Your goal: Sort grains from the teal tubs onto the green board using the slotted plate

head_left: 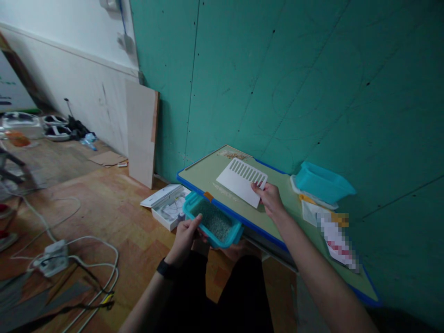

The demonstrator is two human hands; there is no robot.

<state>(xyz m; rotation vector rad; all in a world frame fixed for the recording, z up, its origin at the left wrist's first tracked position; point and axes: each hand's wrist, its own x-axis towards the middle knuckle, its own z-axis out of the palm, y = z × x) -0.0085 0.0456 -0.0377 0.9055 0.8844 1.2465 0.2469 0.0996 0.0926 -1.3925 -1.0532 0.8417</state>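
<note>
White slotted board (239,185) is positioned over the table (199,173), slotted side toward the green wall (236,83); whether its underside contacts the surface cannot be determined. The right hand (272,200) is closed on the board's right end, thumb on top. The left hand (187,235) grips the near side of a turquoise container (237,232), thumb over the rim, remaining fingers largely hidden. This container is located at the table's blue front edge, beside an orange piece (208,196), and contains pale grains (218,224). Brownish grains (236,156) lie at the far left corner, beyond the board. A second turquoise container (322,181) is located along the wall side, right of the board.
</note>
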